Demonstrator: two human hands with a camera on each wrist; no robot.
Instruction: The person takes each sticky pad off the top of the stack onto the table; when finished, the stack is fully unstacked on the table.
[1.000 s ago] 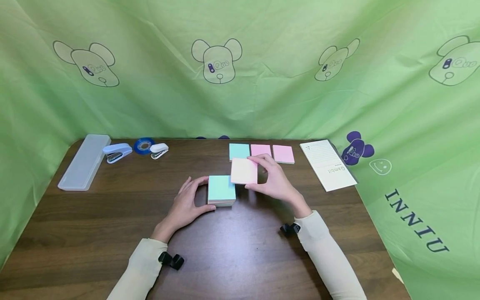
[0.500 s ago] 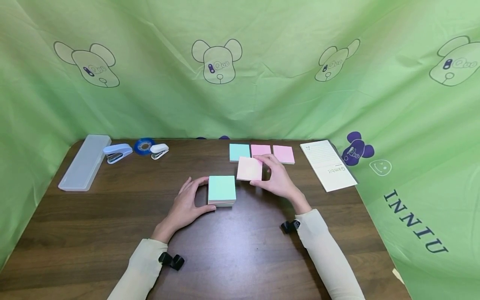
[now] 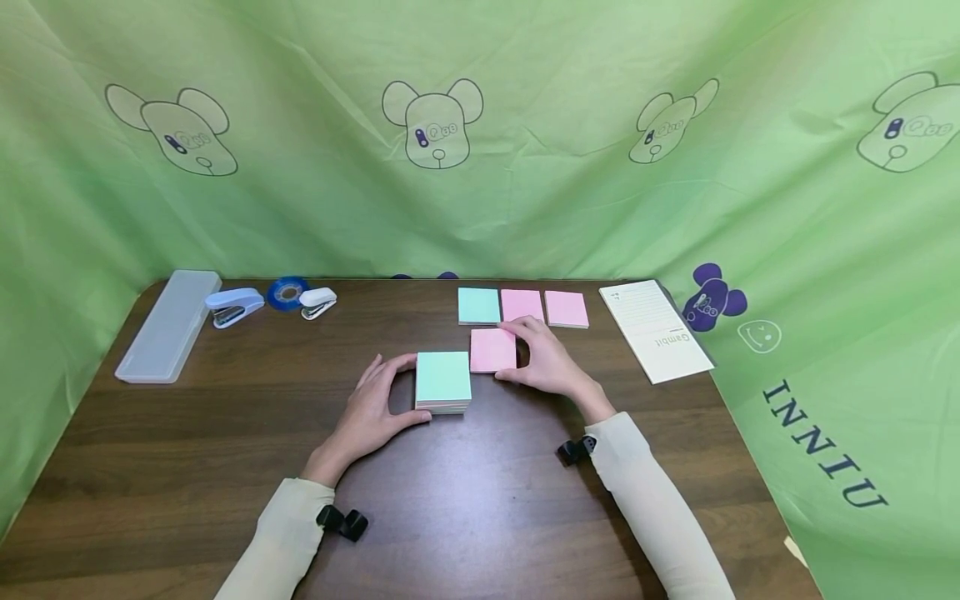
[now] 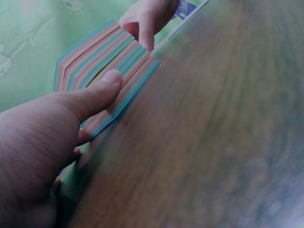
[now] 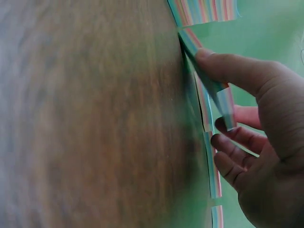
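My left hand (image 3: 369, 417) grips a thick stack of sticky notes (image 3: 443, 377), thumb on the near side and fingers on the far side. Its top sheet is mint green, and the edges show many coloured layers in the left wrist view. Just right of the stack, my right hand (image 3: 550, 360) pinches a thin pink-topped sticky note pad (image 3: 492, 351) between thumb and fingers. In the right wrist view this pad (image 5: 204, 71) slants, one end low near the tabletop beside the stack and the other raised at the fingers.
Behind the hands lie a mint pad (image 3: 478, 305) and two pink pads (image 3: 521, 303) in a row. A notepad (image 3: 656, 332) lies at right. At back left are a pale case (image 3: 171, 325), two staplers (image 3: 235, 306) and a blue tape roll (image 3: 287, 293). A green curtain (image 3: 480, 208) hangs behind.
My right hand has shifted the pink pad from over the stack's right edge to the right, then lowered it beside the stack. My left hand and the stack have stayed put.
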